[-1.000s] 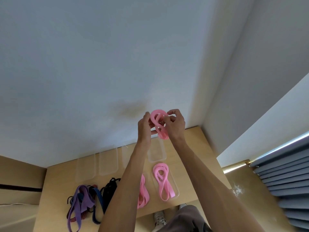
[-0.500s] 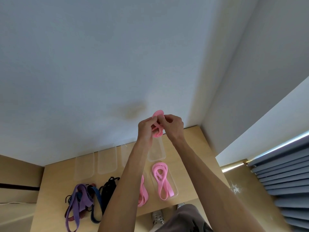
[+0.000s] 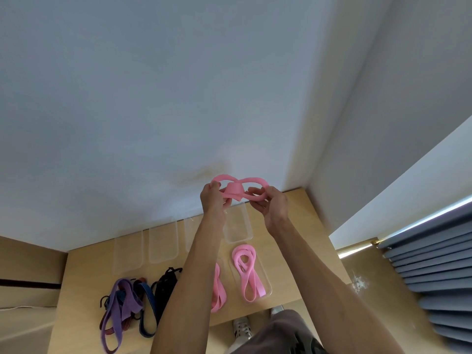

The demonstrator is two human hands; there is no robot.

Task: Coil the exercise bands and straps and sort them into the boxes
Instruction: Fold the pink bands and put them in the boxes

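Both hands grip one pink exercise band (image 3: 238, 188), twisted into a figure-eight between them. The left hand (image 3: 212, 198) pinches one loop, the right hand (image 3: 271, 203) the other. Below the hands lies a clear box (image 3: 237, 229).

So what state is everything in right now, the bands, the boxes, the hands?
Pink band in the hands: held up in the air, twisted into a figure-eight, not boxed.
Left hand: gripping the band's left loop.
Right hand: gripping its right loop.
Boxed pink band: coiled, lying in a clear box.
Second pink band: on the table, partly hidden by the arm.
Purple, blue and black straps: loose heap, unsorted.
Clear boxes at the back: empty.
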